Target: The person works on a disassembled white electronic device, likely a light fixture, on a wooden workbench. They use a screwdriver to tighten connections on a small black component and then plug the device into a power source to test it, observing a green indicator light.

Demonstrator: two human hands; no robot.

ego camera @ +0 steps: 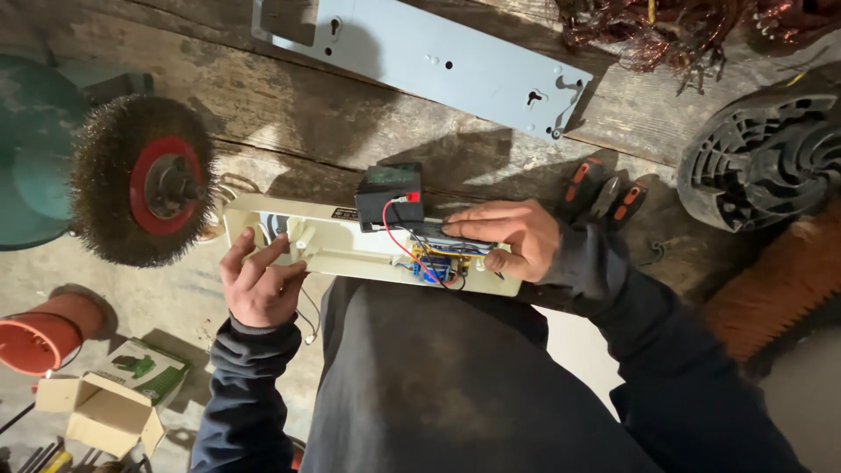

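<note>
At the far left a wire brush wheel [144, 180] with a red hub stands at the edge of the wooden bench [289, 114], and below it an open cardboard box [101, 412] sits on the floor; what is in it cannot be made out. The long cream housing [350, 250] lies across the bench edge against the person's lap, already opened, so the strip-down looks well under way: its grey-blue metal plate [429, 61] lies apart, farther back on the bench. The left hand [258, 285] steadies the housing's left end, fingers loosely curled against its edge, gripping nothing else. Inside the housing sit a small black battery [390, 197], red and dark wires [403, 241] and a small circuit board [438, 263], all still in place and connected. The right hand [508, 236] lies spread over the board end, fingertips pressing on the parts there.
</note>
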